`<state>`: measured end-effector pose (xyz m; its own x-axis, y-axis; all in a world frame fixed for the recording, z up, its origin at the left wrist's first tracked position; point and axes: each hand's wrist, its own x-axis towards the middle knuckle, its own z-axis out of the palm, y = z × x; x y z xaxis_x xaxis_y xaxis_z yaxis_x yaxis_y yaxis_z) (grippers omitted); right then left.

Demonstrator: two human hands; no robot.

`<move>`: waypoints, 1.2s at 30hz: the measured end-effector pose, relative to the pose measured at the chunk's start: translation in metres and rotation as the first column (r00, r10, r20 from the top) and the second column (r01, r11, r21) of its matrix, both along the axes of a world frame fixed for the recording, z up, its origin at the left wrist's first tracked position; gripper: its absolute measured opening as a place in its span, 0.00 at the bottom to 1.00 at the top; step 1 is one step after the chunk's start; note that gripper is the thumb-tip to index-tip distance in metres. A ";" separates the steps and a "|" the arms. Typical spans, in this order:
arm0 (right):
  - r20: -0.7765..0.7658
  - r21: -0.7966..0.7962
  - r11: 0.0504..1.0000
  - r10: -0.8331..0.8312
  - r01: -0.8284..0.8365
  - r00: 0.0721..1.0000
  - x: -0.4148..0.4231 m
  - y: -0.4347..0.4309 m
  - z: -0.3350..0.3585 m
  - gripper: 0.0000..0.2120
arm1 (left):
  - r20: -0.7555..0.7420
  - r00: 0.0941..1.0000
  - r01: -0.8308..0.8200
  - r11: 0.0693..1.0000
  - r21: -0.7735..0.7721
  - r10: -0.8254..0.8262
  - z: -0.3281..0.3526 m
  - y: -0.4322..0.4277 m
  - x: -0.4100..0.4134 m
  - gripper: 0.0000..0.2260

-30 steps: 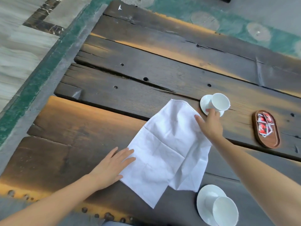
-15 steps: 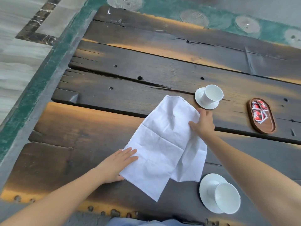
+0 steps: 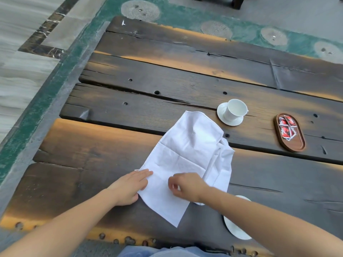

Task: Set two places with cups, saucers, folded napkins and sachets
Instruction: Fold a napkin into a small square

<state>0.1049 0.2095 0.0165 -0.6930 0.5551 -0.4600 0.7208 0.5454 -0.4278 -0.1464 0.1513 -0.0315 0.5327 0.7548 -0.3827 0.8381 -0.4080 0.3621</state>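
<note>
Napkin (image 3: 185, 149): white cloth, part-folded, under both my hands. Long axis runs from the corner nearer than my right hand (image 3: 187, 186) away toward the cup (image 3: 234, 110). Left hand (image 3: 128, 186): flat, fingers straight, pinning an edge. Right hand: fingers curled on cloth; pinch unclear. I'd match edges, then smooth the bunching beyond it.

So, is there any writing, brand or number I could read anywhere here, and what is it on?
Nothing here can be read.
On the red and white sachets in the wooden tray: some print, too small and blurred to read.
On the napkin, cup, saucer and table: no writing visible.
</note>
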 end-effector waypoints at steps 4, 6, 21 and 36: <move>0.147 -0.111 0.992 0.075 -0.059 0.986 -0.010 -0.026 -0.008 0.19 | 0.014 1.000 -0.014 0.997 0.071 0.013 0.008 0.001 0.002 0.05; 0.218 -0.129 0.989 0.095 -0.067 0.971 -0.011 -0.035 -0.008 0.27 | 0.034 0.999 -0.018 0.980 0.199 0.012 0.015 0.003 0.003 0.03; 0.306 -0.176 0.972 -0.097 0.156 0.947 0.007 0.058 0.062 0.02 | 0.257 0.917 -0.379 0.871 0.313 0.306 0.067 0.058 0.012 0.08; -0.429 0.417 0.816 -0.212 0.400 0.878 -0.037 0.195 0.230 0.07 | 0.698 0.507 -0.846 0.444 0.293 0.505 0.229 0.177 -0.040 0.07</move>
